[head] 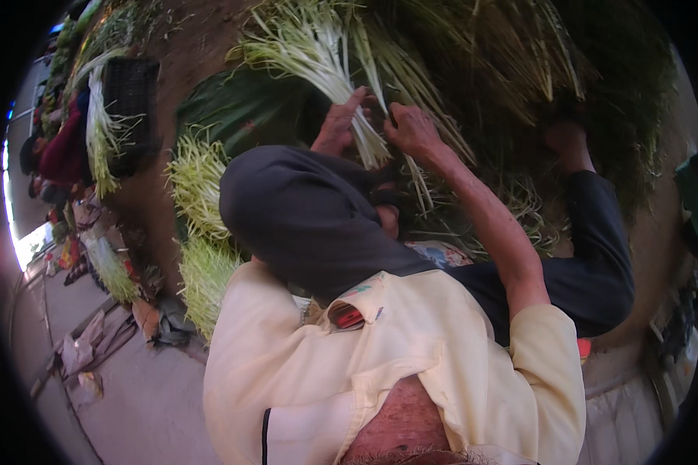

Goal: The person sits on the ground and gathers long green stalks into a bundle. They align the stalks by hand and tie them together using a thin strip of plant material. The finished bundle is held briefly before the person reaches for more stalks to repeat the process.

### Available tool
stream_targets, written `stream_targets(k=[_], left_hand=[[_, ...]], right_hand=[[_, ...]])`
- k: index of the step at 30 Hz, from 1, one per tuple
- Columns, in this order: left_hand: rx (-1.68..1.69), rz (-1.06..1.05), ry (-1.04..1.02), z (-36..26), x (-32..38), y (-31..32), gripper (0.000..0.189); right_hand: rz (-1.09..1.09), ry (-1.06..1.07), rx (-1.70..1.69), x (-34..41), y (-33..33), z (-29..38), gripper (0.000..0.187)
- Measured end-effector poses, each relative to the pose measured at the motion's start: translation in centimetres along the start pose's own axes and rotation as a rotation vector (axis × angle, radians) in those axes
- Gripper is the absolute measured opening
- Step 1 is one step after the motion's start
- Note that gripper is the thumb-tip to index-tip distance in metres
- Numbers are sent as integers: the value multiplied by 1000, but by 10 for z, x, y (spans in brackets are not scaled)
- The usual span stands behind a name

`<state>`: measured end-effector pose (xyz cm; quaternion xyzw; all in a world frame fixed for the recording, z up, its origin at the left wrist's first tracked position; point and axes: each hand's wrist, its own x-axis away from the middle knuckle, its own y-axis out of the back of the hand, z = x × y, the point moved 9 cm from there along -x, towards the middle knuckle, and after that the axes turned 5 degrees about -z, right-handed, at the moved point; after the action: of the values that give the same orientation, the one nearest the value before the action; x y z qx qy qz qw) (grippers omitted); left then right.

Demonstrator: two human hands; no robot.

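My left hand (346,116) is closed around a thick bundle of long green vegetable stalks (320,52) with white lower ends, perhaps garlic shoots. Their leafy tops fan away from me, while the cut-looking ends point toward my lap. Just to the right, my right hand (413,128) has its fingers bent around a thin pale stalk (374,75). Part of that stalk is hidden by the fingers. More loose stalks (436,110) lie beyond and beneath my right hand. Both hands are in front of my raised left knee.
Two yellow-green bundles (200,192) lie left of my knee beside a dark green sheet (238,110). A large heap of greens (500,46) spreads ahead. Stripped scraps (517,215) cover the ground. Farther left are a black crate (131,104) and a person (64,145).
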<state>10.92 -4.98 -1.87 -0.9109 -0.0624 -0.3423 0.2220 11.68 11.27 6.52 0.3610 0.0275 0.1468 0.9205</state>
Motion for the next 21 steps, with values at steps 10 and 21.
stream_targets(k=[10, 21], left_hand=[[-177, -11, 56, 1, 23, -5, 21], [-76, 58, 103, 11, 31, -6, 23]], right_hand=[[-41, 105, -2, 23, -14, 19, 16], [152, 78, -105, 20, -13, 15, 26]])
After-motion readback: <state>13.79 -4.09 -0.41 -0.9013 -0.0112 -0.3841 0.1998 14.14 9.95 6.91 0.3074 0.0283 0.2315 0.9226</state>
